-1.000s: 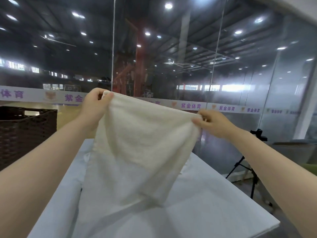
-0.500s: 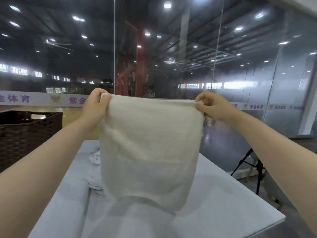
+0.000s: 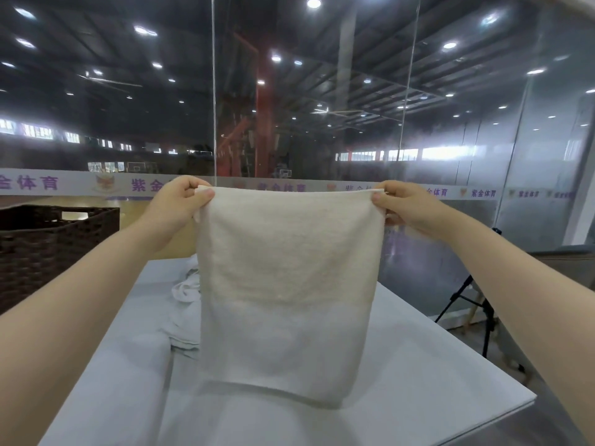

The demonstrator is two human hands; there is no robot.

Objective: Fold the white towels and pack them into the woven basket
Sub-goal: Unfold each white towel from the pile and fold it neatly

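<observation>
Towel [image 3: 286,284] hangs flat above table [image 3: 434,365], top corners pinched by left hand [image 3: 180,204] and right hand [image 3: 402,207]. Unfolded, as is the crumpled towel [image 3: 186,291] behind. Basket [image 3: 48,246] contents not visible; folding barely begun.

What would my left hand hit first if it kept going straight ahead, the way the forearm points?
Probably nothing nearby: the left hand, pinching the white towel, points forward over the white table toward the glass wall. The woven basket sits off to its left. Depth is unclear.
</observation>
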